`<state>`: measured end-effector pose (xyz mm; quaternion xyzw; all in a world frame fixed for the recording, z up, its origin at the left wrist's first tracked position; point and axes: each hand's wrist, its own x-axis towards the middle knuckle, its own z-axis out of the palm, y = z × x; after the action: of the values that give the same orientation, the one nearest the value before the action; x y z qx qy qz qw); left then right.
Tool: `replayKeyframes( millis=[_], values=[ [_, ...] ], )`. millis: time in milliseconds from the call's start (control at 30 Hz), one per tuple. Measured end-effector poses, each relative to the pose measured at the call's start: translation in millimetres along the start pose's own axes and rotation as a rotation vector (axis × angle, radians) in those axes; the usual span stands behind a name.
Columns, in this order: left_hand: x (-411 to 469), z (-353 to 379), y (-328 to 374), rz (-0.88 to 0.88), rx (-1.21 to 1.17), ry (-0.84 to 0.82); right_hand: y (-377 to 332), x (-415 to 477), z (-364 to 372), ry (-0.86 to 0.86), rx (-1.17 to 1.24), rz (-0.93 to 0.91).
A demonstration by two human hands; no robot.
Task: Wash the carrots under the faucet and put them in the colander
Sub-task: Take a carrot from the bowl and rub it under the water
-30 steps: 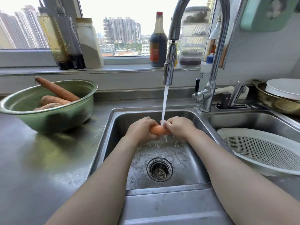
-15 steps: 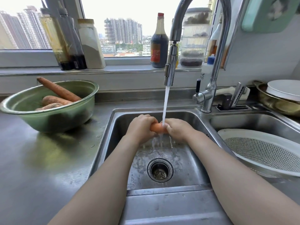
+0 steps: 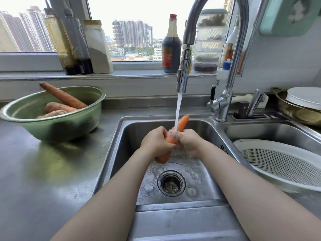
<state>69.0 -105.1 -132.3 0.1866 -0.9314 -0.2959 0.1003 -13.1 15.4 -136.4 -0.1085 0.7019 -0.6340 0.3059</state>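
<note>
Head view: at left, a green bowl (image 3: pixel 69 126) on the tabletop (image 3: pixel 43 171) holds 3 dull, dusty carrots (image 3: pixel 63 96). At center, over the sink (image 3: pixel 129 136), the left hand (image 3: pixel 156 141) curls its fingers around a wet, bright orange carrot (image 3: pixel 182 122) tilted up-right under the faucet (image 3: pixel 183 75) stream. The right hand (image 3: pixel 189 142) grips it too. The colander (image 3: pixel 260 143) sits at right.

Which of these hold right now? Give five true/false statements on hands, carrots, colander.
1. The left hand and the right hand both hold one carrot in the water stream. True.
2. The colander holds a carrot. False: no carrot shows in it.
3. Three carrots lie in the green bowl. True.
4. The faucet is off. False: water runs from it.
5. The green bowl sits in the sink. False: it stands on the counter.
</note>
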Motion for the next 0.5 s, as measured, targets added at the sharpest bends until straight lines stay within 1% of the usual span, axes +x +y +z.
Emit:
replayKeyframes(
  millis=[67,133,167,200,267,300,333,467,500],
  values=[
    [-1.7,-0.8,0.4,0.010,-0.121,-0.082,0.9,6.7,-0.1,0.018,0.049,-0.037],
    [-2.3,-7.1,-3.4,0.013,-0.312,-0.180,-2.1,8.5,-1.4,0.039,0.096,-0.043],
    [-2.9,-12.6,-4.9,0.006,-0.390,-0.164,-3.1,8.4,-4.0,0.034,0.120,-0.027],
    [-0.8,-15.5,-7.3,-0.008,-0.443,-0.099,-3.8,7.2,-6.2,0.009,0.159,-0.001],
    [4.1,-19.4,-10.1,-0.066,-0.525,0.077,-4.7,0.9,-9.7,-0.107,0.188,0.047],
    [6.3,-19.4,-11.5,-0.076,-0.559,0.132,-4.8,-2.1,-10.9,-0.166,0.163,0.061],
    [6.8,-18.8,-11.3,-0.073,-0.594,0.139,-5.1,-5.6,-10.4,-0.210,0.128,0.065],
    [3.1,-13.4,-7.4,-0.082,-0.737,-0.068,-6.0,-9.8,-7.4,-0.336,0.057,0.057],
    [2.4,-14.5,-6.3,-0.073,-0.787,-0.090,-5.8,-9.3,-7.8,-0.368,0.060,0.064]
  ],
)
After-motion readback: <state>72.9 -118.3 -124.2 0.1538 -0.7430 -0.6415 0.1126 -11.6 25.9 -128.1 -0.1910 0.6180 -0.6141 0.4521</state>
